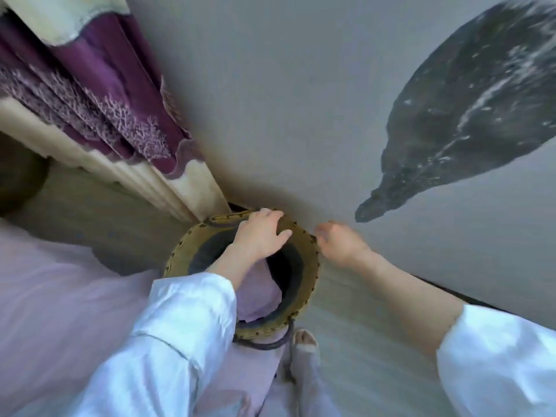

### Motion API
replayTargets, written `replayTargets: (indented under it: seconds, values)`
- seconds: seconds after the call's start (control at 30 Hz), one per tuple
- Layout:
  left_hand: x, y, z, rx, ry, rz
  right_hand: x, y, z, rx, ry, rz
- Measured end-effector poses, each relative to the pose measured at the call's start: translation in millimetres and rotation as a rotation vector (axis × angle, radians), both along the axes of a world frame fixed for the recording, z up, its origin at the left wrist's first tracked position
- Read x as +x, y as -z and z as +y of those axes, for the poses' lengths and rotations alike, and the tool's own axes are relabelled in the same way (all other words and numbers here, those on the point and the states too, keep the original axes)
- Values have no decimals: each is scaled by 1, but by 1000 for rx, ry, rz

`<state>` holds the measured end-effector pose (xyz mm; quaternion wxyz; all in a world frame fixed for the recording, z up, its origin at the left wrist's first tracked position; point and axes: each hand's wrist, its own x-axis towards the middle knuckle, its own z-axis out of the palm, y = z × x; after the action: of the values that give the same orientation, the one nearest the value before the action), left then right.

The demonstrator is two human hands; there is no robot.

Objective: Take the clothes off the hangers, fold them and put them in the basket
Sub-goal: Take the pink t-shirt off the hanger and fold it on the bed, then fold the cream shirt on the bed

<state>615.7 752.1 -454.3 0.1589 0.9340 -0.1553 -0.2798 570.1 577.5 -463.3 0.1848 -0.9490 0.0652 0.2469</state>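
Note:
A round woven basket [304, 284] with dark handles stands on the floor by the wall. A folded pale pink garment [258, 296] lies inside it. My left hand [260, 234] lies palm down across the basket's far rim, fingers spread. My right hand [338, 243] is at the rim's far right side, fingers curled against its edge. A dark speckled garment [469, 115] hangs blurred against the wall at the upper right; its hanger is out of sight.
A purple and cream curtain [99, 94] hangs at the left, reaching the floor beside the basket. A pink-covered bed [60, 281] fills the lower left. My foot [305, 344] stands just in front of the basket on the pale floor [355, 341].

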Motion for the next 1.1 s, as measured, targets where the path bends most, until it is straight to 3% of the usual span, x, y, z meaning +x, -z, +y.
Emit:
replayTargets:
  seconds: [0.17, 0.47, 0.87, 1.1]
  values:
    - [-12, -141, -66, -155, 137, -236, -45, -141, -63, -45, 163, -261]
    - [-104, -270, -222, -335, 396, -383, -199, -282, -194, -216, 496, -507]
    - [-402, -366, -438, -634, 695, -433, -533, -366, -346, -339, 864, -645]
    - [-541, -406, -535, -758, 912, -471, -676, -393, -418, -402, 1060, -665]
